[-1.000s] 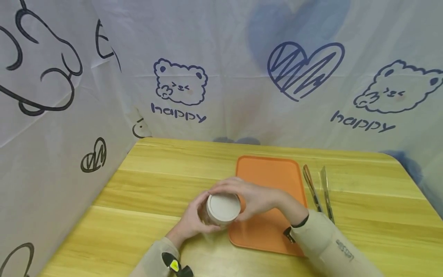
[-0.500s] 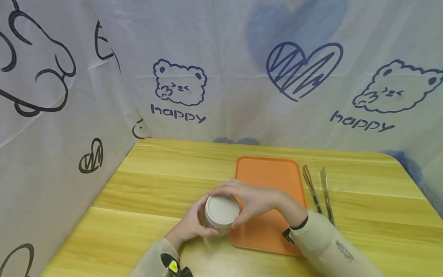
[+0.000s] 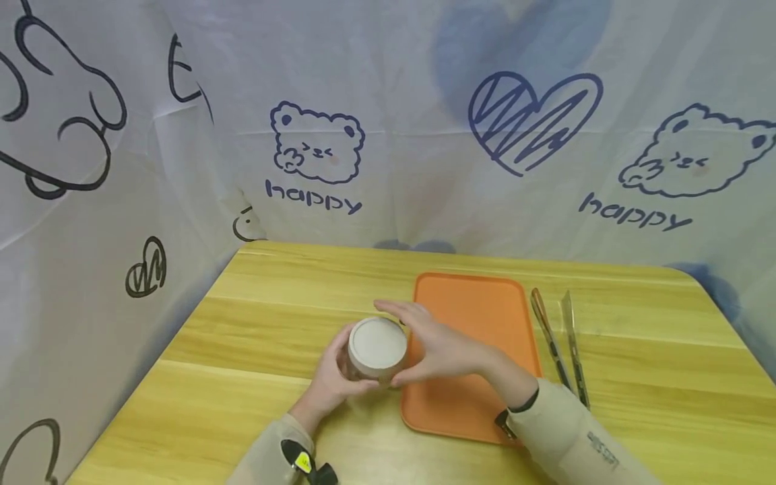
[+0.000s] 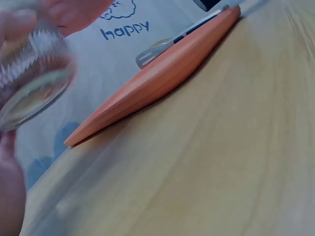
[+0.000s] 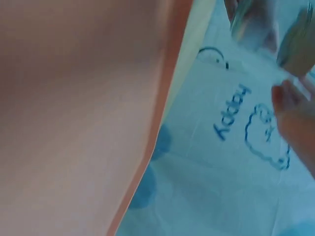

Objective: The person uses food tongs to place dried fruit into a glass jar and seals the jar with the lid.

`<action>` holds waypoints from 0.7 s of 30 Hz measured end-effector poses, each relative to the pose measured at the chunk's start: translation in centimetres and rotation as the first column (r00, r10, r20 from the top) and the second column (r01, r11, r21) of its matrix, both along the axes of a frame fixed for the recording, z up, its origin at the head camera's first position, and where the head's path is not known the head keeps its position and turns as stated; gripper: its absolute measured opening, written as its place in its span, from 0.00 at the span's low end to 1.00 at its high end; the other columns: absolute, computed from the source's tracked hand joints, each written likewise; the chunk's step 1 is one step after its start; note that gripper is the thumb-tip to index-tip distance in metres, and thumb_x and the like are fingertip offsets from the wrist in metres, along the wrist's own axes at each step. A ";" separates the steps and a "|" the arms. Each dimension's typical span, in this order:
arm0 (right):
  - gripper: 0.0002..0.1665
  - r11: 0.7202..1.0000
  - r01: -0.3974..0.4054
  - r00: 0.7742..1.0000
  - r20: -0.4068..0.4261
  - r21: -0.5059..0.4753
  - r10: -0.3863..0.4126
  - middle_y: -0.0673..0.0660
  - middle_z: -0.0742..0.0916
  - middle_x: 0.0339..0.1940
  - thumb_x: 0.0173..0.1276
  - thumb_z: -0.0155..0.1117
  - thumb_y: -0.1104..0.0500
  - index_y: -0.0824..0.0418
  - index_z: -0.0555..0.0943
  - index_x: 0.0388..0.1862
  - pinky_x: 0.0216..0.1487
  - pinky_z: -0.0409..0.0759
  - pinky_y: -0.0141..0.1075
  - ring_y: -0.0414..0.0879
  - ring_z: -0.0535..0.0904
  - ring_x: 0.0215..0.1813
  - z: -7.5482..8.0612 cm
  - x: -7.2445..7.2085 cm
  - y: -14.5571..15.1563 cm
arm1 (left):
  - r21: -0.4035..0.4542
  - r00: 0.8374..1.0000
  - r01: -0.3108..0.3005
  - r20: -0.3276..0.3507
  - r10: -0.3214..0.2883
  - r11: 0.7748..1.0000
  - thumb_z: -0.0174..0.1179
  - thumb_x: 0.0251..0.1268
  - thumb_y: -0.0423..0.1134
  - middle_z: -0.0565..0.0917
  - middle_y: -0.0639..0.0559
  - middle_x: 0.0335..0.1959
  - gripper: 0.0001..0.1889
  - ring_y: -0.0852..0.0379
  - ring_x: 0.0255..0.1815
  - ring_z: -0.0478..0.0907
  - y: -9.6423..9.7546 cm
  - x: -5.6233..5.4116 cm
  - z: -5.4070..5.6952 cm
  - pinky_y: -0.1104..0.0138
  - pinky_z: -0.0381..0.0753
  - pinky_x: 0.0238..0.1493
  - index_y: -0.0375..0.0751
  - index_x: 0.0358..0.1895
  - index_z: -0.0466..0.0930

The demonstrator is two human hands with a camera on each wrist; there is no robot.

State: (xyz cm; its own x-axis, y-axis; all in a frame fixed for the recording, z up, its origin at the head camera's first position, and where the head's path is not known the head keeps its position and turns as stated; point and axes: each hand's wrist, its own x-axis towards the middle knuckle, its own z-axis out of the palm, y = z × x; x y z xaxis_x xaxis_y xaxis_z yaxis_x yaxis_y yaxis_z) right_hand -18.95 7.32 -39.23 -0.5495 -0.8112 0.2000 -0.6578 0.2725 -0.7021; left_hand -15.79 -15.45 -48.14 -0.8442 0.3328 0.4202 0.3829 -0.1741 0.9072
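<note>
My left hand grips a clear jar with a white lid around its left side, fingers behind and thumb in front. In the left wrist view the ribbed glass jar is blurred and tilted, held up above the table. My right hand is at the jar's right with fingers and thumb spread wide. A gap shows between its fingertips and the lid, and its thumb tip is close to the jar's lower right side. The right wrist view shows part of the jar blurred at the top.
An orange tray lies flat under my right forearm. To its right lie a pair of tongs and a knife-like metal utensil. The wooden table meets a printed cloth at the back and left.
The jar has moved slightly left and away from me with my left hand. My right hand has come off the lid and its fingers have spread.
</note>
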 end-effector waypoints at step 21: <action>0.56 0.995 0.069 0.997 0.051 -0.075 -0.066 0.54 0.67 0.71 0.52 0.78 0.51 0.60 0.57 0.74 0.64 0.69 0.45 0.47 0.64 0.67 -0.5 0.3 -0.2 | 0.062 1.000 -0.012 0.015 0.011 0.998 0.74 0.43 0.26 0.71 0.45 0.62 0.43 0.52 0.62 0.67 0.5 0.2 0.0 0.66 0.68 0.65 0.32 0.66 0.61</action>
